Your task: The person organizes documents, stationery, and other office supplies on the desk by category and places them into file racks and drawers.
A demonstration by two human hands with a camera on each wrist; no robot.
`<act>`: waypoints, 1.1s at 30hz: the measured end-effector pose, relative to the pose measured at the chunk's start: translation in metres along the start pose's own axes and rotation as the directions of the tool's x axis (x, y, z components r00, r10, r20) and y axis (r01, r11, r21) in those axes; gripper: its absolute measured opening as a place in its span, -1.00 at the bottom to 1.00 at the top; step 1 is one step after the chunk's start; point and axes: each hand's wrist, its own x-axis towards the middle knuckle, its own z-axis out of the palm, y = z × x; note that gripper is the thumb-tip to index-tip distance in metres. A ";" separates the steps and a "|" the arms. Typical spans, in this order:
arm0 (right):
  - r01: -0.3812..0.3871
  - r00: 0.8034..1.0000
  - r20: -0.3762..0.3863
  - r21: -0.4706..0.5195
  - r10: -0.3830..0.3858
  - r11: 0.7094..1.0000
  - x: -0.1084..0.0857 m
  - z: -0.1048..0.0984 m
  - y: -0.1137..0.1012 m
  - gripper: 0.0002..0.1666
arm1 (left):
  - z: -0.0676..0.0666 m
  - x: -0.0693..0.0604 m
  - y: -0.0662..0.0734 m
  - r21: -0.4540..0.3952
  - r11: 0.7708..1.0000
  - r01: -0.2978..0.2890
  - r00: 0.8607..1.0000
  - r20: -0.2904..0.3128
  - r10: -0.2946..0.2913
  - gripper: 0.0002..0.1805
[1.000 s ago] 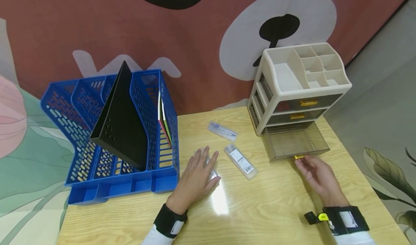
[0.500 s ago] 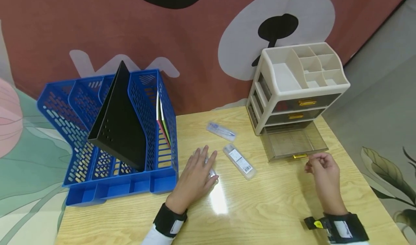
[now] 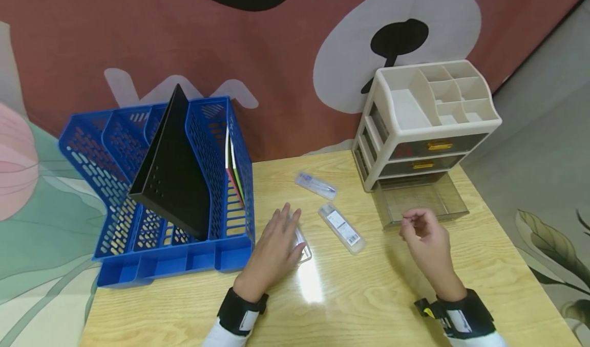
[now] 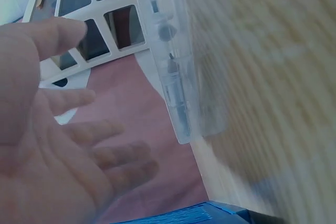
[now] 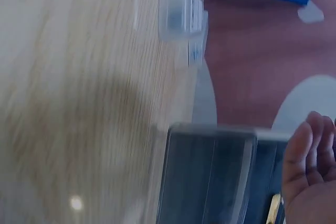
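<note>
My left hand (image 3: 272,250), fingers straight, is over a clear plastic case (image 3: 301,250) and hides most of it. A clear case (image 4: 173,87) with pen-like items inside appears beyond the fingers in the left wrist view. To the right lie a labelled translucent case (image 3: 341,229) and a clear case with blue items (image 3: 316,185). My right hand (image 3: 428,244) is raised before the pulled-out bottom drawer (image 3: 415,198), covering its handle from the head camera. Its fingers are loosely curled with nothing visible in them; in the right wrist view they are apart from the drawer.
A blue file rack (image 3: 170,265) stands at the left, holding a black folder (image 3: 172,183) and thin booklets (image 3: 234,170). At the back right is a white drawer organizer (image 3: 392,127) with open top compartments. The wooden table's (image 3: 359,301) right edge runs past the drawer.
My right hand has let go of the drawer's gold handle and moved up and left, its fingers curling. My left hand has shifted slightly, uncovering more of the clear case. The drawer stays out.
</note>
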 end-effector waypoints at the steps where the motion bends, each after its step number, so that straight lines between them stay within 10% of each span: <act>1: 0.024 0.999 0.026 -0.024 -0.023 0.999 0.001 0.005 0.000 -0.81 | 0.000 0.000 0.000 -0.009 1.000 0.016 1.000 0.002 -0.016 -0.17; 10: 0.083 0.936 0.350 -0.090 -0.047 0.992 0.001 0.056 -0.008 -0.73 | 0.000 0.001 0.000 -0.138 0.977 0.161 0.986 0.075 -0.151 -0.14; 19: 0.135 0.793 0.603 -0.038 -0.084 0.990 0.001 0.089 -0.013 -0.59 | 0.002 0.003 -0.001 -0.209 0.950 0.232 0.967 0.160 -0.201 -0.10; 33: 0.236 0.662 0.750 -0.222 0.011 0.946 -0.002 0.126 -0.026 0.05 | 0.007 0.012 -0.009 -0.232 0.924 0.305 0.947 0.175 -0.269 -0.12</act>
